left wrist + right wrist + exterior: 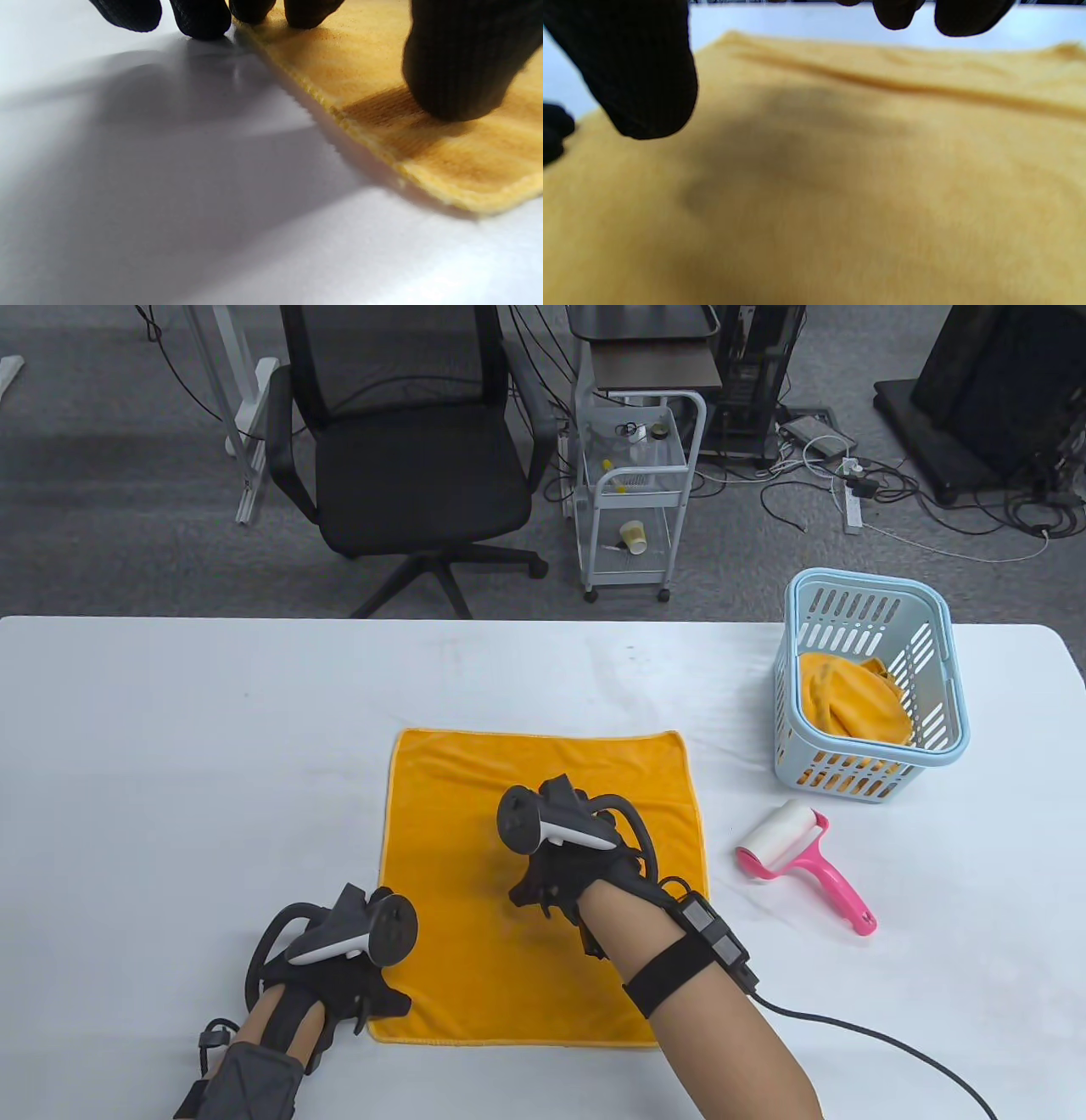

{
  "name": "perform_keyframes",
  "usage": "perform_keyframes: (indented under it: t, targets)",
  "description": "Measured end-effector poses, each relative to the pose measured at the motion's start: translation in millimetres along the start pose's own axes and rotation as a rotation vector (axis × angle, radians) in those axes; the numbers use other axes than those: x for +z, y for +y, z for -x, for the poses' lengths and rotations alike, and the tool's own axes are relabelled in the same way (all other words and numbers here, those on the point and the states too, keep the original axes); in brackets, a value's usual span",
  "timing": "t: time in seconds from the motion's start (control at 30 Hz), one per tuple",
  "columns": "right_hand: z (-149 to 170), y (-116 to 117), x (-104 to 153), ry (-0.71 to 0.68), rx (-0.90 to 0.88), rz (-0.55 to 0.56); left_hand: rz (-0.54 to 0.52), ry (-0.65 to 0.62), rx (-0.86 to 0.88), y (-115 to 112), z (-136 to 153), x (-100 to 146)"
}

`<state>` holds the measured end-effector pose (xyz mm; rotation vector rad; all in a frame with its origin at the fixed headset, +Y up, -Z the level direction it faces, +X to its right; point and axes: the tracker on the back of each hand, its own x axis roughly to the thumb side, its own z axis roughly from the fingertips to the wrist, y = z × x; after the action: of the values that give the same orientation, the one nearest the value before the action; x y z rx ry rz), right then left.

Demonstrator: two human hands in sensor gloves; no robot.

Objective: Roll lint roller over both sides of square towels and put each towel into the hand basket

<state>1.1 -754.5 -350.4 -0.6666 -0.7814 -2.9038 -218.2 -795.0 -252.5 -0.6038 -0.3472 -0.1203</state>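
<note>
An orange square towel (543,780) lies flat on the white table (170,772). My left hand (369,988) rests at the towel's near left corner; in the left wrist view its thumb (458,63) presses on the towel (373,63) and other fingertips (203,19) touch the table beside the hem. My right hand (560,869) hovers over the towel's middle, holding nothing; its fingers (649,84) hang just above the cloth (840,190). A pink lint roller (802,857) with a white roll lies to the right of the towel. The light blue hand basket (865,581) holds another orange towel (848,700).
The basket stands at the table's far right, just beyond the roller. A black cable (891,1044) runs from my right wrist across the near right of the table. Past the far edge are a black office chair (407,449) and a white cart (636,492).
</note>
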Motion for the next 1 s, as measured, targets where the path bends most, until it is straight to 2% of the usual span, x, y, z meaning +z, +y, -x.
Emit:
perform_keyframes:
  t: [0.13, 0.27, 0.3, 0.5, 0.63, 0.67, 0.83, 1.0]
  targets:
    - [8, 19, -14, 0.035, -0.009, -0.091, -0.011, -0.009, 0.019, 2, 1, 1]
    - [22, 30, -20, 0.080, -0.030, -0.132, -0.023, -0.019, 0.039, 3, 3, 2]
    - [23, 28, -19, 0.079, 0.008, -0.071, -0.026, -0.020, 0.042, 4, 3, 3]
    - [21, 25, -18, 0.115, 0.028, 0.082, -0.046, -0.039, 0.063, 4, 3, 3]
    - [27, 21, -15, 0.117, 0.101, 0.083, -0.058, -0.046, 0.077, 6, 4, 4]
    - [32, 19, -12, 0.131, 0.074, 0.059, -0.061, -0.047, 0.077, 6, 4, 4]
    - [74, -24, 21, 0.229, -0.044, 0.234, -0.081, -0.058, 0.076, 8, 2, 5]
    - [135, -105, 83, 0.393, -0.096, 0.500, -0.086, -0.058, 0.075, 8, 2, 5]
